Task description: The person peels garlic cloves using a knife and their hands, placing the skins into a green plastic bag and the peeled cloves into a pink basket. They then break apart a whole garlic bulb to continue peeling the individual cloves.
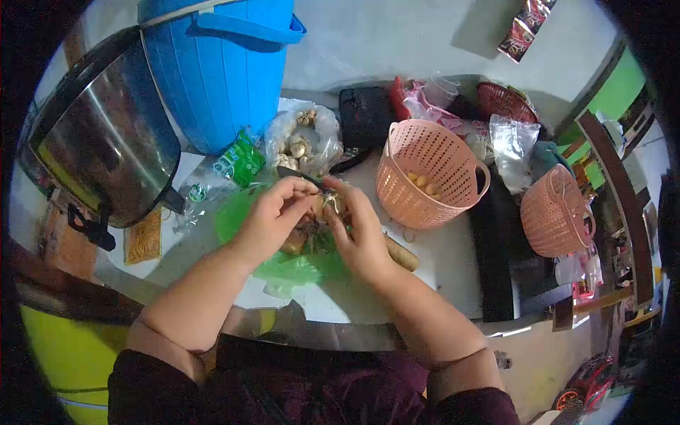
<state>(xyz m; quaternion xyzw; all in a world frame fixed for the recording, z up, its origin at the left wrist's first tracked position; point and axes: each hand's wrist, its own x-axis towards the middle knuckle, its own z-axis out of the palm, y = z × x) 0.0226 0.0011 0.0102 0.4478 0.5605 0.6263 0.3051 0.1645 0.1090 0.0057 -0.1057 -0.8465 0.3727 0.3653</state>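
A pale garlic bulb (331, 205) sits in the fingers of my right hand (361, 237), which is closed around it. My left hand (273, 212) is closed in a pinch against the bulb's left side; what lies between its fingertips is hidden. Just beyond the fingertips of both hands a dark knife (292, 173) shows, its blade pointing left. Under my hands spreads a green plastic bag (308, 268) with brownish peelings or pieces (294, 243) on it. Behind them a clear plastic bag (327, 134) holds several garlic bulbs (299, 146).
A pink basket (425, 152) with peeled cloves stands right of my hands, and another pink basket (556, 212) farther right. A brown rod-like piece (401, 253) lies by my right wrist. A blue bucket (219, 78) and a large metal pot (106, 127) stand at left.
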